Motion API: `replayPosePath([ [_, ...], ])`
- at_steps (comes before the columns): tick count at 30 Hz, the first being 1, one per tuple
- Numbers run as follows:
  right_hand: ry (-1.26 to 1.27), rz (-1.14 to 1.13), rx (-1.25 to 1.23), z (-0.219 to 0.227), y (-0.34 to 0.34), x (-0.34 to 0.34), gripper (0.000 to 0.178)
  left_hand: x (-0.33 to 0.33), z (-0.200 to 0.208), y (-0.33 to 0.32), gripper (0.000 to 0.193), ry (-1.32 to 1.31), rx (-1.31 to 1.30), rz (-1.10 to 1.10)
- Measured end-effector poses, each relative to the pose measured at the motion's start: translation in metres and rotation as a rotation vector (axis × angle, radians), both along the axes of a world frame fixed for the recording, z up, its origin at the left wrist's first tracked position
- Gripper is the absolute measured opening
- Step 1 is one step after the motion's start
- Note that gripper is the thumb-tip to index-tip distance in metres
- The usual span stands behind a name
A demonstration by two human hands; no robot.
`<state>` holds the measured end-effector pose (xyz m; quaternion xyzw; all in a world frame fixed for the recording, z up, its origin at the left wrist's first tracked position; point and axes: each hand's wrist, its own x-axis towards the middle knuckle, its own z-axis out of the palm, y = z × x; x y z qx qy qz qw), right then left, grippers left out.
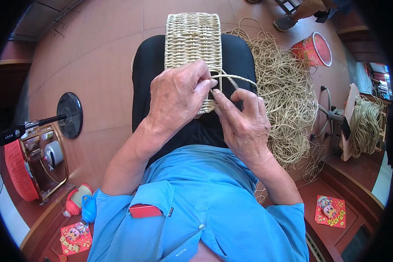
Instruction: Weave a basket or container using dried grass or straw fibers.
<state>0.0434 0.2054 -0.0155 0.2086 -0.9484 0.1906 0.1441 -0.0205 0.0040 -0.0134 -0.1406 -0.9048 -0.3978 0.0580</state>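
A pale woven piece (193,41) of twisted straw-coloured cord, flat and rectangular, lies lengthwise on my black-trousered lap. Toward me its weave opens into a gap with bare upright strands, and a short woven band closes the near end. At this gap, my left hand (174,96) is closed, thumb and forefinger pinching a cord (240,77) that curves off to the right. My right hand (245,120) is just below it, its fingertips pressed together at the strands. The palms and part of the near woven end are hidden.
A big heap of loose cord (286,96) covers the floor at right, beside a red bucket (316,49). Another cord bundle (366,124) hangs over a chair farther right. On the left are a round black stand base (70,115) and a red fan (19,170). Someone's leg shows at top right.
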Motion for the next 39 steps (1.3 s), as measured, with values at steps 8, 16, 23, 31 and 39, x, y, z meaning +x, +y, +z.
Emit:
replayPosePath([
  [8,-0.238,0.019,-0.2,-0.005,-0.003,-0.005,0.028,0.001,-0.007,-0.001,0.019,0.1,-0.057,0.022],
  [16,-0.369,0.02,-0.332,-0.009,-0.004,-0.006,0.019,0.021,-0.007,0.012,0.068,0.256,-0.268,0.036],
  [23,-0.363,0.02,-0.338,-0.011,-0.006,-0.008,0.017,0.018,-0.012,0.01,0.078,0.132,-0.149,-0.01],
  [31,-0.004,0.049,-0.208,-0.009,-0.013,-0.012,0.034,0.04,-0.003,-0.01,0.074,0.083,0.017,0.074],
  [39,0.045,0.212,-0.096,-0.012,-0.031,-0.014,0.048,0.03,0.016,-0.06,0.038,0.032,-0.102,0.214],
])
